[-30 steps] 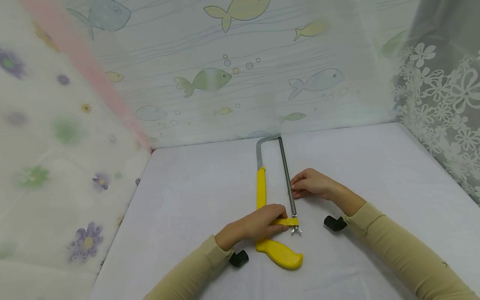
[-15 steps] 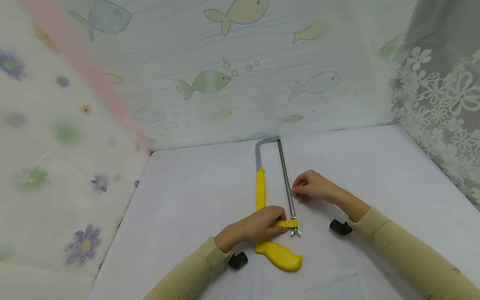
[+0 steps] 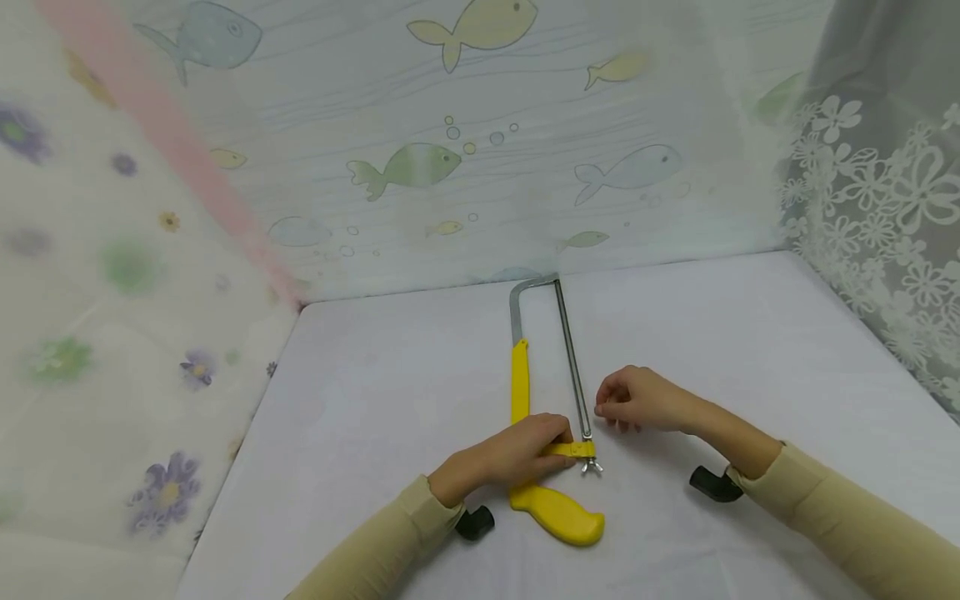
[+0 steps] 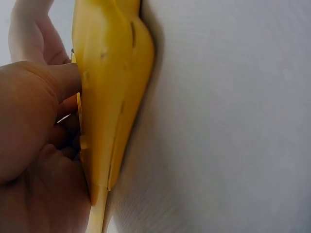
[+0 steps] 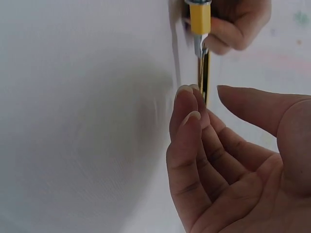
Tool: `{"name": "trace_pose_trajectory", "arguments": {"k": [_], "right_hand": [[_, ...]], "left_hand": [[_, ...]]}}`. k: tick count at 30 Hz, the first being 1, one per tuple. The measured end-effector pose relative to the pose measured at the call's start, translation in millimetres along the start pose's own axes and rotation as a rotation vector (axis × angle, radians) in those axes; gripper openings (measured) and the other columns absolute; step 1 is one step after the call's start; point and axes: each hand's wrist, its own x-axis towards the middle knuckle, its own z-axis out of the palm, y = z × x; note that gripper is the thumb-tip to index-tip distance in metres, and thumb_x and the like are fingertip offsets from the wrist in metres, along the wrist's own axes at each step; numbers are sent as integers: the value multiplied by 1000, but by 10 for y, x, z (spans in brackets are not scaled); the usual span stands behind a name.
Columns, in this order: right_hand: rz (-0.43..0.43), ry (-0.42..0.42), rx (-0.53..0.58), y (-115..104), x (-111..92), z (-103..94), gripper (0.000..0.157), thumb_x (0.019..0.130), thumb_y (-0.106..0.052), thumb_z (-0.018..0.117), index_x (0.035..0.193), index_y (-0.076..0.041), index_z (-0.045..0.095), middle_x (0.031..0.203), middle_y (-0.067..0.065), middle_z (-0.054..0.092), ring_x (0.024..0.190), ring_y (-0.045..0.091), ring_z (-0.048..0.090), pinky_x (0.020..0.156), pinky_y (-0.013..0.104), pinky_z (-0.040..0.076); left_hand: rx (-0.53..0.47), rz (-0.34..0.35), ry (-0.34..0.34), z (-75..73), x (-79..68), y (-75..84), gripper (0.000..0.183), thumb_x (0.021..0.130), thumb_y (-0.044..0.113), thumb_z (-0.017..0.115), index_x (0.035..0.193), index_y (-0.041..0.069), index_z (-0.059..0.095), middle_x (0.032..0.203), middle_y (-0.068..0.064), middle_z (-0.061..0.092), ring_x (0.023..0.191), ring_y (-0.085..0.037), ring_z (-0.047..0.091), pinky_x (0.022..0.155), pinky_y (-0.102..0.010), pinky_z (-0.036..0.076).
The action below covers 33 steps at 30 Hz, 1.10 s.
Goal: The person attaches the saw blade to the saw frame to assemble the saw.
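Observation:
A hacksaw with a yellow grip [image 3: 561,515] and a grey bent front frame lies on the white cloth in the head view. My left hand [image 3: 510,450] holds its yellow frame near the grip, thumb and fingers about the lower crosspiece. In the left wrist view the yellow metal [image 4: 109,97] fills the space beside the thumb. To the right of the blade [image 3: 572,358], and apart from it, is my right hand [image 3: 645,400], fingers loosely bent and holding nothing. A silver wing nut [image 3: 592,467] sits at the blade's near end.
White cloth covers the table [image 3: 405,358]. A fish-patterned curtain [image 3: 420,200] hangs behind the far edge, close to the saw's tip. Flowered sheets stand at left and right. A black wrist-camera piece [image 3: 716,484] juts out below the right wrist, another [image 3: 476,523] below the left.
My right hand has drawn away from the blade, moving right and toward me. The left hand and the hacksaw stay in place.

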Motion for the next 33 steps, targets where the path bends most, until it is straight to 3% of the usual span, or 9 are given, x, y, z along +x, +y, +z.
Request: {"name": "trace_pose_trajectory", "arguments": {"k": [13,24,33], "right_hand": [[-48,-111,0,19,-169,70,10,96,-18,70,93,-8,71,73,2,65,60,16,57,52,26,46],[-71,-197,64,61,-237,189,7,93,-16,72,90,-10,72,75,4,67,63,15,58,56,25,47],[-108,-223,77,68,-238,262,10,94,-18,73,87,-9,73,71,2,66,59,12,57,56,24,48]], "left_hand": [[-6,-14,-5,-30,-1,31,14,103,26,65,107,13,60,96,8,59,85,-6,51,79,-16,44],[1,9,7,-25,-3,22,13,102,25,66,105,13,61,95,8,59,85,-5,51,78,-15,43],[15,21,10,-16,-5,5,12,102,23,65,105,13,60,94,8,58,84,-6,50,76,-15,42]]}}
